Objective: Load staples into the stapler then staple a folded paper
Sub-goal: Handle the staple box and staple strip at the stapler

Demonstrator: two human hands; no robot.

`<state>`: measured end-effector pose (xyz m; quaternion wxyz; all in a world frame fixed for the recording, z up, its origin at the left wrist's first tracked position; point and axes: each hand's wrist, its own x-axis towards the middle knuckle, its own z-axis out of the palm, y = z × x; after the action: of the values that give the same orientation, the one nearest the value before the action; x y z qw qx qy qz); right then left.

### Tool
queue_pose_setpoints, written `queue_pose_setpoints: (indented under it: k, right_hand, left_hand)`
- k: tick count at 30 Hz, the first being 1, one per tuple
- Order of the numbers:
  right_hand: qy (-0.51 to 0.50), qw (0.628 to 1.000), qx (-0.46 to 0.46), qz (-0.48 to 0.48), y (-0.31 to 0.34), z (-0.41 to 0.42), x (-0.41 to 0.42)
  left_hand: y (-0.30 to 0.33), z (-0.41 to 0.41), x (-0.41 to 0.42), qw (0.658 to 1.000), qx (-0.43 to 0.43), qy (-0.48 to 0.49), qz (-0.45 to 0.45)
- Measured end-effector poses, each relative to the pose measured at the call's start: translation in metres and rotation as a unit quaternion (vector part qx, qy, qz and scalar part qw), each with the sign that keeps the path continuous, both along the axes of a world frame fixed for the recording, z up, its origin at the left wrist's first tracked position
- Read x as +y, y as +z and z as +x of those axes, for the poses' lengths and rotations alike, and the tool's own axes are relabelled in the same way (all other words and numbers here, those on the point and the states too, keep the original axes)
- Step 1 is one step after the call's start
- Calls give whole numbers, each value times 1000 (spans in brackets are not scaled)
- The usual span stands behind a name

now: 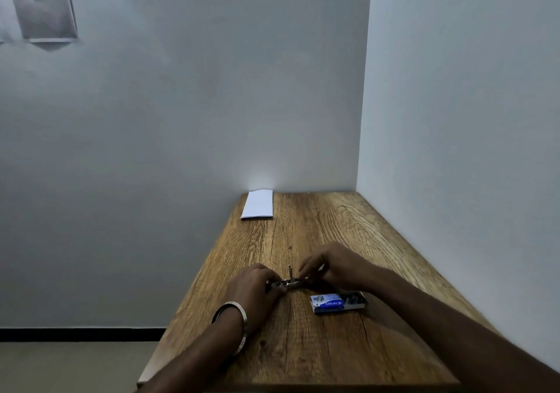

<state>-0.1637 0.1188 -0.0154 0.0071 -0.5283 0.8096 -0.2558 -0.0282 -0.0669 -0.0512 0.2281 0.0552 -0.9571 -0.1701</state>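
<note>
A: What is the largest thing here?

B: A long brown wooden table with a strong grain, pushed into the corner of two pale grey walls. I will place everything else by that table.

A: And on it?

B: At the table's far left corner lies a white folded sheet of paper, flat, its far edge at the wall. It is well apart from both hands.

A: Where are the hands?

B: Around the middle of the table. The left hand, with a plain silver metal bangle on its wrist, has its fingers curled round one end of a small silver metal stapler and grips it. The stapler rests on the tabletop between the two hands, a thin metal part standing up from it.

A: The right hand?

B: The right hand is at the stapler's other end, fingers bent and pinching there. Whether it pinches the stapler itself or a strip of staples is too small to tell.

A: Anything smaller?

B: A small blue and white cardboard staple box, slid open, lies on the table just beside the right wrist, on the near side of the stapler.
</note>
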Motion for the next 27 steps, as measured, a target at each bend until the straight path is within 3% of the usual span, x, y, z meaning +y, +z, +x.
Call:
queue_pose_setpoints:
  k: [18,27]
  right_hand:
    - [-2,999,-52,7,0,-15,23]
    - [-55,995,-84,-14,-3,-22,34]
  left_hand:
    - [1,0,0,1000,-8,0,16]
    - [1,0,0,1000,-11,0,18]
